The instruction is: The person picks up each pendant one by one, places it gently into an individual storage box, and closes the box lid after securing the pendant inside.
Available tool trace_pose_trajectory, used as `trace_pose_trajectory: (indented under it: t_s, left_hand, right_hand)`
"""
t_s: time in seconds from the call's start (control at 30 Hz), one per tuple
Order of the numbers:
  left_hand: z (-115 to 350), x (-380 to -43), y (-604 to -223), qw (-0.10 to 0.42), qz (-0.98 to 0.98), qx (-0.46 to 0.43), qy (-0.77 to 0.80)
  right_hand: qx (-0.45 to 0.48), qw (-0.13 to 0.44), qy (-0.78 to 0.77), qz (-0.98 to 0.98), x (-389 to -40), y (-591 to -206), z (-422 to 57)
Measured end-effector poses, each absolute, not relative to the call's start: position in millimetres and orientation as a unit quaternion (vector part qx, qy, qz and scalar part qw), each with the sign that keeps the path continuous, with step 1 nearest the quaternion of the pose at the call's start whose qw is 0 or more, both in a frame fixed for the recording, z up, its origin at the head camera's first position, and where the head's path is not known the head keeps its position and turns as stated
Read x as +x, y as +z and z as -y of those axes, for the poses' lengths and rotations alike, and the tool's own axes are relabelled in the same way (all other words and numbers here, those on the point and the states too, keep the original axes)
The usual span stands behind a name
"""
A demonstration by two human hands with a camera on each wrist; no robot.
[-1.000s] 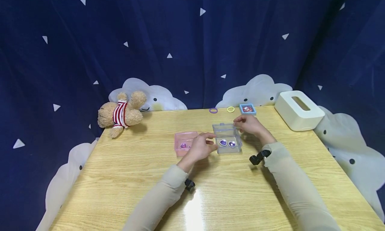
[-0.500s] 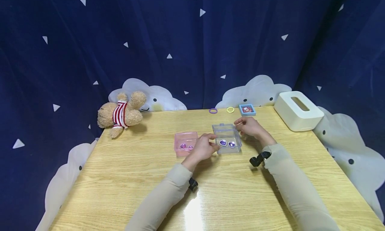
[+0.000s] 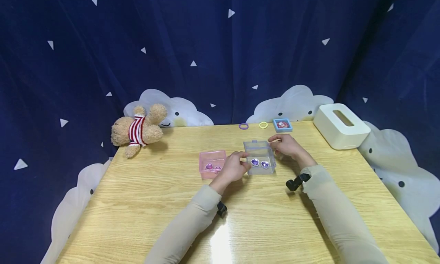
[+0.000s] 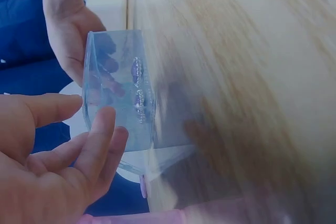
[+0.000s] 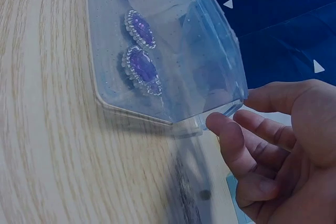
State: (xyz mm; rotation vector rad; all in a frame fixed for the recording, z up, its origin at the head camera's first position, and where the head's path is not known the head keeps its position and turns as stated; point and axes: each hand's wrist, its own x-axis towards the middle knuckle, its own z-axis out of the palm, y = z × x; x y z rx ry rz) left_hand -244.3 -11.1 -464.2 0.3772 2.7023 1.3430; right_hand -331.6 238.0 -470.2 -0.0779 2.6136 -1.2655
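Observation:
A clear plastic box (image 3: 261,172) stands at mid-table with its hinged lid tilted back. Inside lie two purple jewel pieces (image 5: 142,69) with beaded silver rims. My left hand (image 3: 233,167) is at the box's left side, fingertips touching or nearly touching the wall and edge; the fingers are fairly straight with a gap between them. On the far right corner, my right hand (image 3: 286,145) pinches the lid edge between fingertips, seen closely in the right wrist view. A pink plastic box (image 3: 207,175) with two purple-pink jewels sits left of it, partly behind my left hand.
Along the table's back edge lie a purple ring (image 3: 243,126), a yellow ring (image 3: 263,125) and a blue-framed square (image 3: 282,125). A white tissue box (image 3: 340,130) stands at the back right. A teddy bear (image 3: 137,130) lies back left. Wooden tabletop (image 3: 137,210) extends in front.
My left hand has shifted right, closer to the clear box, uncovering more of the pink box. The clear box has slid very slightly to the right. My right hand stays at the lid corner.

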Motion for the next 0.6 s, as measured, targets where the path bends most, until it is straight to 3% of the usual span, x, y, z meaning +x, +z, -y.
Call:
trace_pose_trajectory:
  t_s: [0.6]
  left_hand:
    - [9.4,-244.6,-462.6,0.046,-0.897,0.118,0.424]
  right_hand:
    - [-0.025,0.069,-0.477,-0.876,-329.1,-467.4,-235.4]
